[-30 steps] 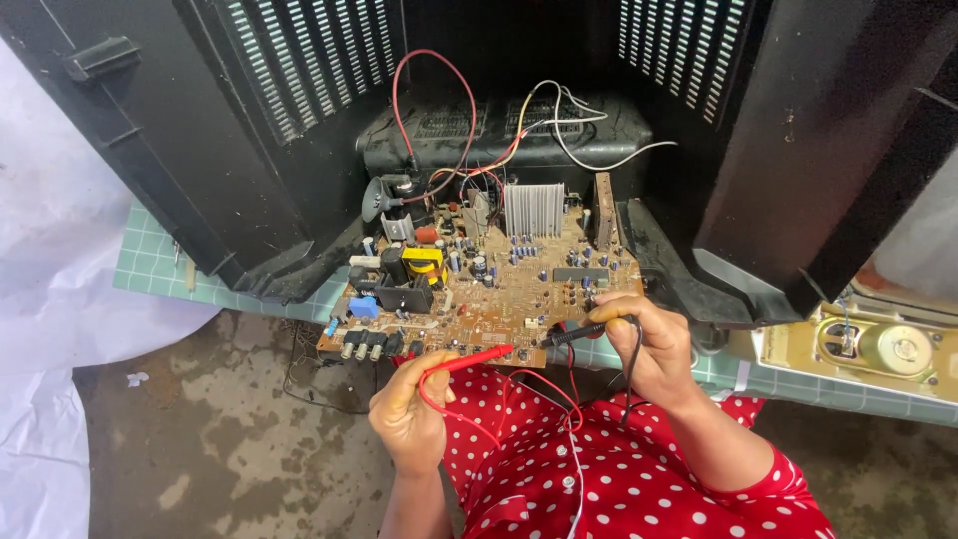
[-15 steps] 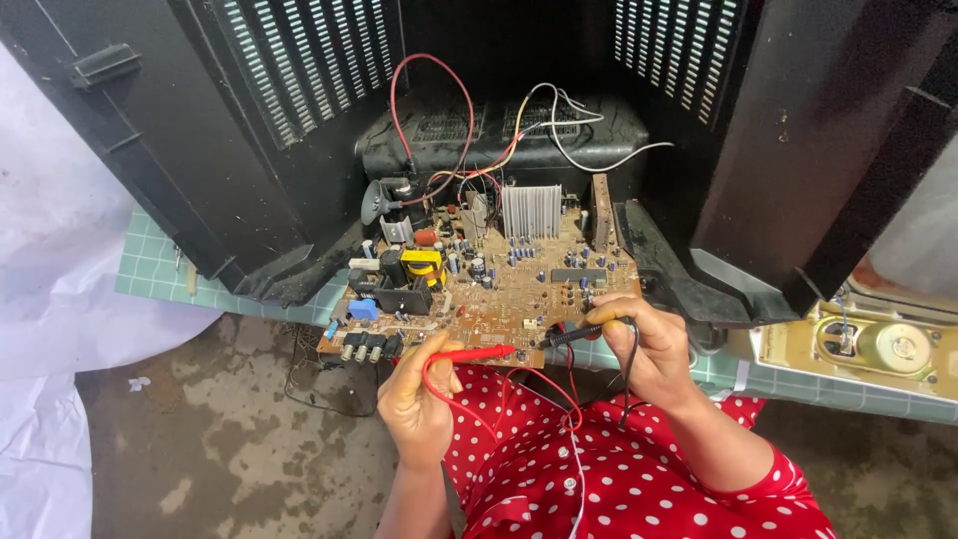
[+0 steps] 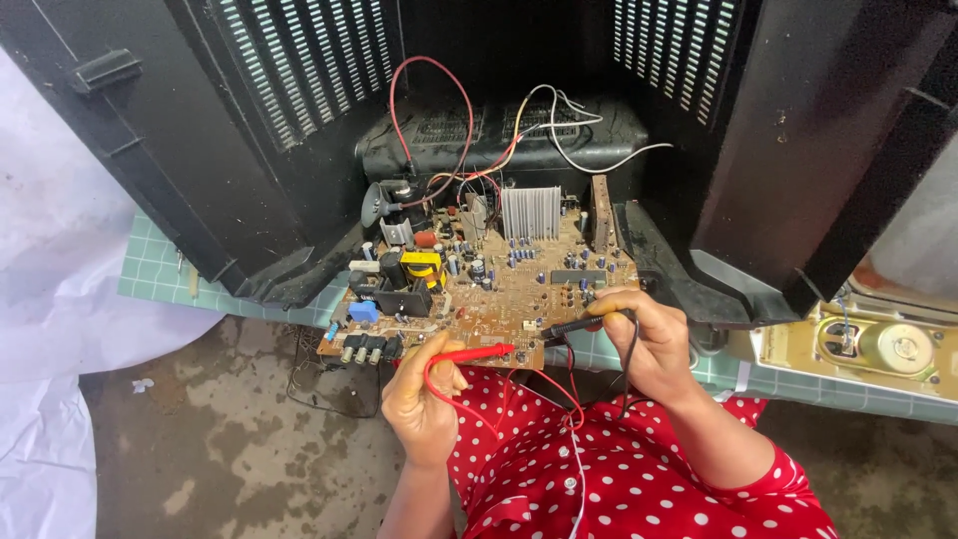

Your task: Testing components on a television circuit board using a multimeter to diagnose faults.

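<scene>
Red probe (image 3: 477,354) tip, seemingly touching circuit board (image 3: 489,299), is indistinct.

Probably a repair workshop: opened television casing (image 3: 200,150), bare circuit board (image 3: 489,289), cutting mat (image 3: 160,274).

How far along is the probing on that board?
Done: the casing is open and the circuit board slid out. In hand: the left hand holds the red probe and the right hand the black probe, both tips at the board's near edge. Left: the rest of the board appears unprobed.
</scene>
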